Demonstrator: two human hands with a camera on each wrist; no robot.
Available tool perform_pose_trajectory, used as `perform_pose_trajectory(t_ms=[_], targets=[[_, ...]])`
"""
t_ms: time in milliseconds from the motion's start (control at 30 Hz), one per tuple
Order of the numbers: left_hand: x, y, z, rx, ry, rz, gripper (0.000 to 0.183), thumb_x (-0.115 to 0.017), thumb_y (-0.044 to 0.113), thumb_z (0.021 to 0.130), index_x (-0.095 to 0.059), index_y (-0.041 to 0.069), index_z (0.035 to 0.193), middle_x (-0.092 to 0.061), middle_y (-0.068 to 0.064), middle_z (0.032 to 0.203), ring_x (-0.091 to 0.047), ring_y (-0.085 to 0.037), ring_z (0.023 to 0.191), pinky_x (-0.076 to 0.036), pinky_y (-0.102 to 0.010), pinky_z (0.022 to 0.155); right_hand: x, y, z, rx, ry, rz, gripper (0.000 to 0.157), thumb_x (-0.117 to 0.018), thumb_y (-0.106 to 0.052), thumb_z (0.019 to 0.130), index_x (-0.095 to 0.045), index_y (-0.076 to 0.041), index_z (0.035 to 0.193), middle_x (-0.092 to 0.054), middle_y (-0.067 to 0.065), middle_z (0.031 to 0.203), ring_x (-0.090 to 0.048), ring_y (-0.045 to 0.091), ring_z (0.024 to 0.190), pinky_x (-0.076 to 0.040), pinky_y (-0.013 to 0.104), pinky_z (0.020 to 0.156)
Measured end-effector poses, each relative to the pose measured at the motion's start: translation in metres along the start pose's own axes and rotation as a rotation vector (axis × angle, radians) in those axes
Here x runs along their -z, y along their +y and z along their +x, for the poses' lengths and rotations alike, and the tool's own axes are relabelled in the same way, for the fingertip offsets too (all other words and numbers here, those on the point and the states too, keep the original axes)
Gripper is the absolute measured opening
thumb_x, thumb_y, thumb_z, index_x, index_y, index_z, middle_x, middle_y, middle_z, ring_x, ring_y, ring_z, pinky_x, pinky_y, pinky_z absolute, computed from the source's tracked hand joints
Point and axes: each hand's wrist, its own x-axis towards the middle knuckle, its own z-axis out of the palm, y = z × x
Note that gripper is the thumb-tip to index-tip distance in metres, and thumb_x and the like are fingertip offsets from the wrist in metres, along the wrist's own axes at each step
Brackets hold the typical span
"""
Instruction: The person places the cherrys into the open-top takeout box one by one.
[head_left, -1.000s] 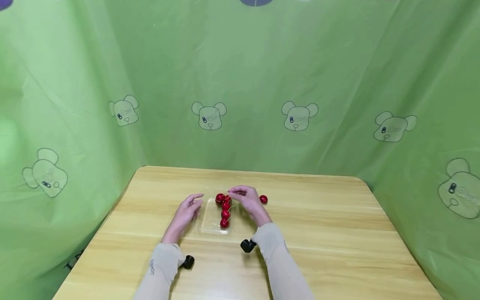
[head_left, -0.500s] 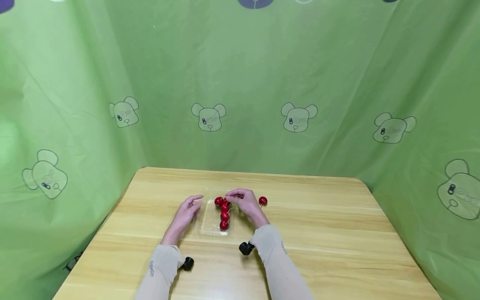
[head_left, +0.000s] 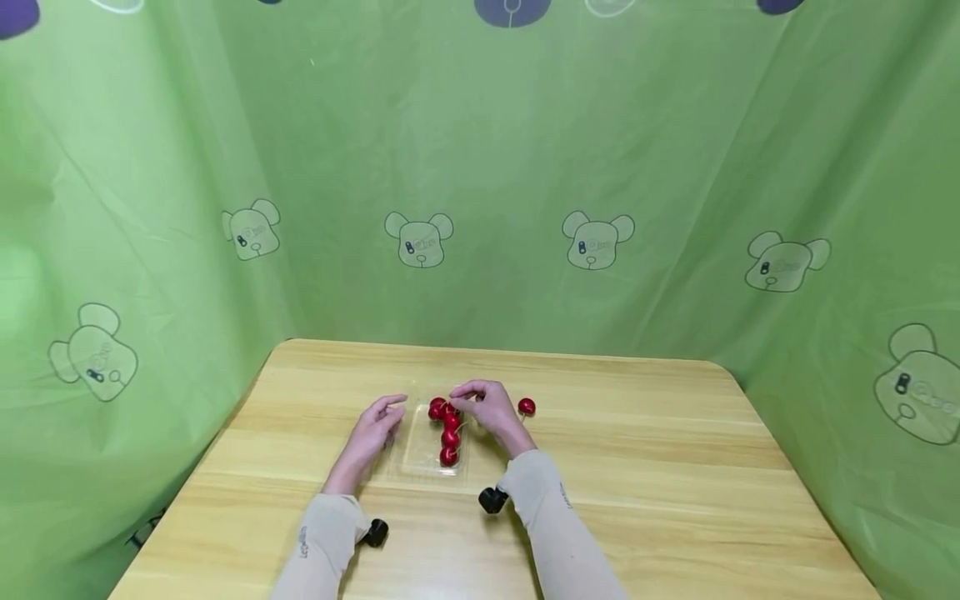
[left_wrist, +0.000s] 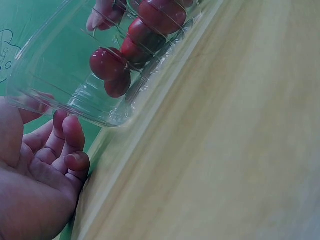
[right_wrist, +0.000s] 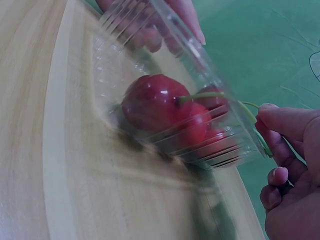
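A person's right hand (head_left: 491,408) reaches over the far right part of a clear plastic tray (head_left: 422,443), thumb and forefinger brought together; the right wrist view shows them pinching a thin green cherry stem (right_wrist: 251,104) just outside the tray's wall, the other fingers curled in toward the palm. The red cherries (head_left: 451,422) lie inside the tray, lined up along its right side from the near corner toward the far end, with one more set to the left at the far end. Some of their green stems stick out past the right edge. The left hand (head_left: 375,427) stands at the tray's left side with relaxed, slightly bent fingers, grasping nothing; whether its fingertips touch the plastic I cannot tell. A single cherry (head_left: 527,407) lies on the wooden table (head_left: 675,475) just to the right of the right hand. Both forearms wear pale sleeves (head_left: 555,517), with a small black device (head_left: 492,500) at each wrist. Behind the table hangs a green curtain (head_left: 495,150) printed with outlined bear heads (head_left: 597,242).
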Motion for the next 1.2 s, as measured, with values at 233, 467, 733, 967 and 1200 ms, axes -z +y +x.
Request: perform_pose_trajectory(t_ms=[233,467,733,967,1200], targets=[[-0.001,0.006,-0.003,0.015,-0.017,-0.002,0.044,-0.057,0.018,0.107,-0.052,0.002,0.147,-0.059,-0.008,0.095,-0.05,-0.015,0.071,-0.041,-0.022,0.058,0.0,0.001,0.0,0.028,0.001,-0.045,0.012,-0.081,-0.012,0.088,-0.079,-0.012,0.1,-0.072,0.002,0.113,-0.055,0.031,0.13,-0.032,0.052,0.123],[-0.003,0.015,-0.006,0.033,-0.035,-0.012,0.043,-0.055,0.013,0.108,-0.051,-0.002,0.148,-0.059,-0.015,0.097,-0.051,-0.017,0.071,-0.042,-0.024,0.059,0.0,0.001,0.0,0.039,-0.004,-0.076,0.013,-0.08,-0.011,0.089,-0.079,-0.01,0.102,-0.073,0.002,0.109,-0.056,0.031,0.127,-0.033,0.055,0.12],[-0.003,0.003,-0.001,0.019,-0.002,0.002,0.042,-0.058,0.02,0.107,-0.054,0.005,0.147,-0.059,-0.009,0.097,-0.05,-0.014,0.07,-0.04,-0.022,0.058,0.0,0.002,-0.001,0.06,-0.004,-0.108,0.017,-0.079,-0.013,0.09,-0.078,-0.009,0.106,-0.073,0.002,0.111,-0.058,0.027,0.121,-0.039,0.051,0.115],[-0.004,0.001,-0.001,0.011,0.006,0.011,0.041,-0.059,0.022,0.106,-0.057,0.008,0.145,-0.06,-0.009,0.097,-0.052,-0.014,0.072,-0.042,-0.021,0.059,0.002,-0.002,-0.002,0.059,0.009,-0.101,0.021,-0.079,-0.015,0.091,-0.077,-0.01,0.111,-0.07,0.002,0.103,-0.05,0.017,0.083,-0.043,0.032,0.075],[-0.002,0.0,-0.002,0.014,0.017,0.003,0.039,-0.059,0.021,0.106,-0.058,0.01,0.143,-0.06,-0.009,0.097,-0.053,-0.014,0.071,-0.042,-0.02,0.058,0.009,-0.003,-0.001,0.113,0.038,-0.048,0.023,-0.077,-0.015,0.093,-0.076,-0.01,0.115,-0.071,0.003,0.103,-0.045,0.012,0.074,-0.039,0.023,0.065]])
